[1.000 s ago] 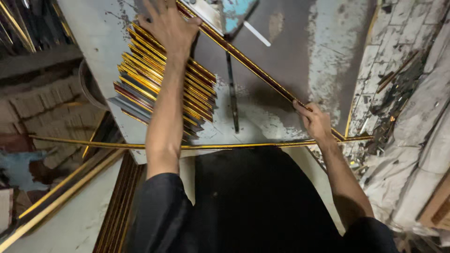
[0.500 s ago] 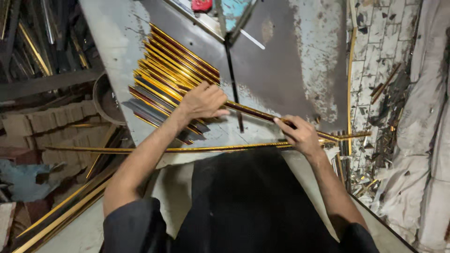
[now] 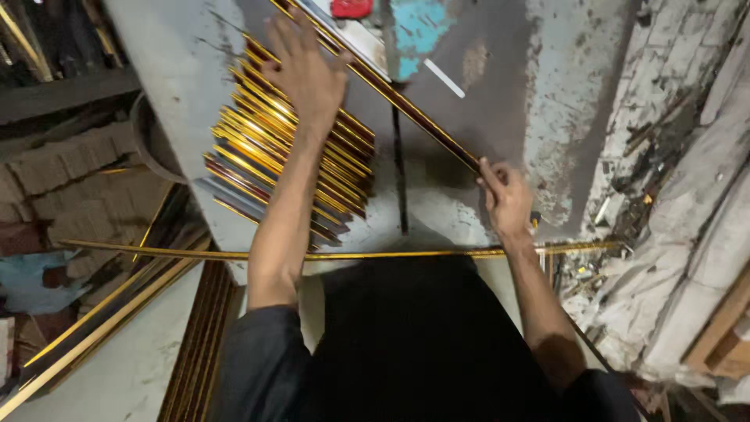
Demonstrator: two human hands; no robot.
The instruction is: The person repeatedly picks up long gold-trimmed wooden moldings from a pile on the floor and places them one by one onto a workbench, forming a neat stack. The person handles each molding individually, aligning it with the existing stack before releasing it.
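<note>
Worn grey paint and dark bare patches cover the counter (image 3: 562, 117) we lean over, with rubble and scrap along its right side. Our right hand (image 3: 506, 195) pinches the near end of a long gold-and-dark moulding strip (image 3: 391, 90), which runs diagonally up and away across the counter. Our left hand (image 3: 306, 66) lies flat and spread, fingers open, partly on that strip's far stretch and partly on the stack of cut gold strips (image 3: 289, 156) fanned beside it. Another long gold strip (image 3: 336, 254) lies crosswise along the counter's near edge. We judge the step to be lining the long strip up; a next move would call for steady pressure from the flat hand and a firm pinch at the near end.
</note>
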